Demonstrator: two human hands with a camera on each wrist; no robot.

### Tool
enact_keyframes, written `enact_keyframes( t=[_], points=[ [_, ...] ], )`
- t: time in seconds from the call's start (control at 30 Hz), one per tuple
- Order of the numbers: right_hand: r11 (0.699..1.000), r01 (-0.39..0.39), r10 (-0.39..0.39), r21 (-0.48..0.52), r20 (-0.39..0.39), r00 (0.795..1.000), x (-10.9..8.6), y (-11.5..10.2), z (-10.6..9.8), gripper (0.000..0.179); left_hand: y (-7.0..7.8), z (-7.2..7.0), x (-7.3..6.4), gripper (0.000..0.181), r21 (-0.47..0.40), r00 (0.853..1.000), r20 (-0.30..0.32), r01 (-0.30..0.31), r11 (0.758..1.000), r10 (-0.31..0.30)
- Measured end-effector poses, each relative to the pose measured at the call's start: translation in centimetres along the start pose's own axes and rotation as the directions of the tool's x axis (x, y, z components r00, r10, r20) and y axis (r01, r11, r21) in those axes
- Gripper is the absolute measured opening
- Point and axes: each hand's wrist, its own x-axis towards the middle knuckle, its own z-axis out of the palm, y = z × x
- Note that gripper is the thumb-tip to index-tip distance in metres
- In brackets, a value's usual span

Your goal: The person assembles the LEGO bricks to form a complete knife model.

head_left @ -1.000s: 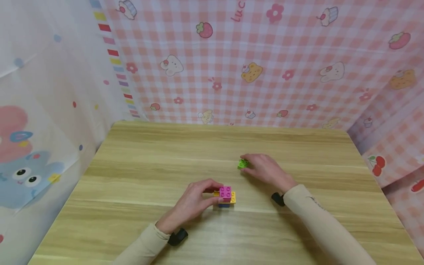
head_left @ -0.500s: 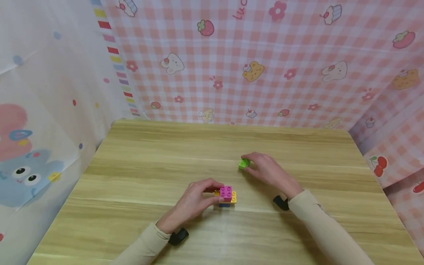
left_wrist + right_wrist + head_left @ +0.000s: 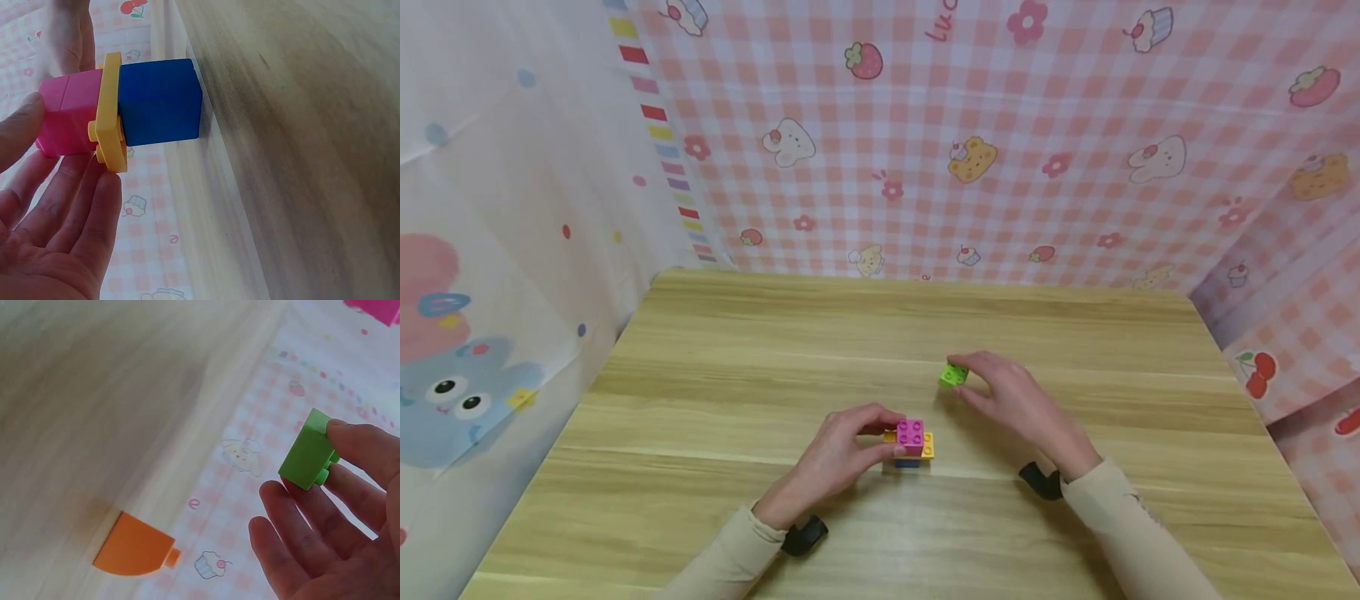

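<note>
In the head view, my left hand (image 3: pixel 842 454) grips a small stack of toy building bricks between thumb and fingers. The stack has a pink brick (image 3: pixel 910 435) on top, a yellow plate (image 3: pixel 111 119) under it and a blue brick (image 3: pixel 159 102) at the bottom, upright on or just over the table. A seam runs across the pink part in the left wrist view. My right hand (image 3: pixel 1018 404) pinches a green brick (image 3: pixel 307 450), studs facing the palm in the right wrist view. The green brick is held off the table, beyond and slightly right of the stack.
An orange brick (image 3: pixel 133 545) with a curved side sits on the wooden table (image 3: pixel 760 333), visible in the right wrist view. My right hand seems to hide it in the head view. Patterned cloth (image 3: pixel 820 192) hangs along the table's back and sides.
My right hand has raised the green brick and drawn back slightly toward the near right, its fingers showing more of the brick. My left hand and the stack keep their place.
</note>
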Motion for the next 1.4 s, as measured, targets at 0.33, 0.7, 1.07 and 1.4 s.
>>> enact_keyframes(
  t=[0.33, 0.7, 1.07, 1.4],
  points=[
    [0.999, 0.020, -0.019, 0.032, -0.049, 0.999, -1.1, -1.3, -0.4, 0.044, -0.1, 0.0, -0.2, 0.031, -0.006, 1.000, -0.009, -0.026, 1.000, 0.026],
    [0.994, 0.074, -0.068, 0.077, -0.075, 0.995, -2.1, -2.7, -0.9, 0.044, 0.0, -0.1, -0.3, 0.032, -0.017, 1.000, -0.005, 0.007, 1.000, -0.007],
    [0.982, 0.151, -0.140, 0.117, -0.093, 0.986, -2.4, -3.7, -0.9, 0.043, -0.2, -0.1, -0.3, 0.032, -0.005, 1.000, -0.010, -0.011, 1.000, 0.011],
    [0.975, 0.155, -0.146, 0.159, -0.065, 0.987, -2.8, -4.3, -0.4, 0.044, -0.1, -0.1, -0.2, 0.030, -0.023, 1.000, 0.004, -0.002, 1.000, 0.002]
  ],
)
